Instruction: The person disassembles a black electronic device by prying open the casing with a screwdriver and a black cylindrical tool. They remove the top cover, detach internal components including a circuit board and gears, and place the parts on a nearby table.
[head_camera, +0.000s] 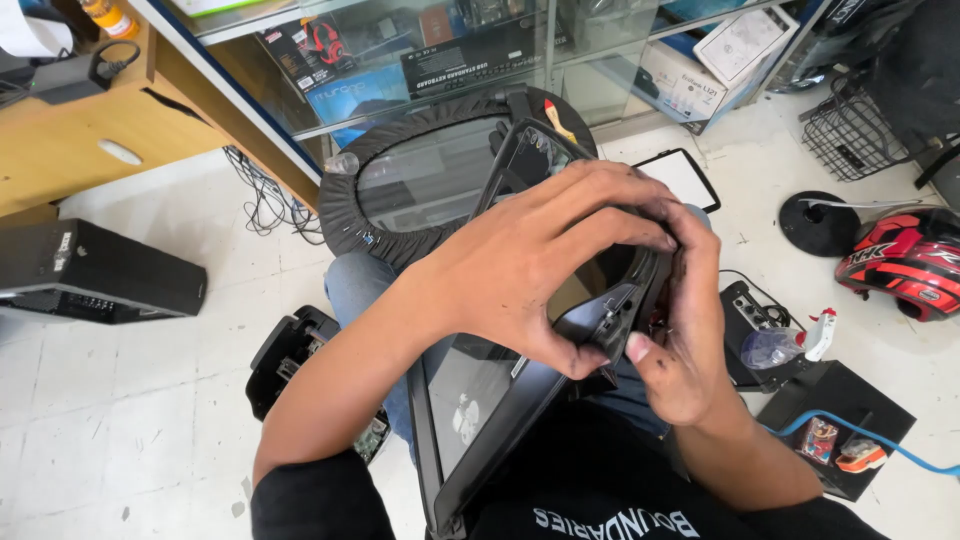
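Note:
A black flat monitor panel (480, 400) rests tilted on my lap, its glossy screen facing left and its frame running up toward a round stool. My left hand (530, 265) reaches across the panel's upper right part, fingers curled over its edge. My right hand (685, 335) grips the same right edge from the other side, thumb pressed against a black bracket piece (610, 310) on the frame. Both hands meet at that spot and hide the part beneath them.
A round black stool (420, 180) stands ahead, with a glass display cabinet (450, 60) behind it. A black case (90, 270) lies at left and a black stand base (290, 355) beside my knee. At right are a red helmet (905, 260), a spray bottle (790, 345), a black box (840, 420) and a blue cable (890, 440).

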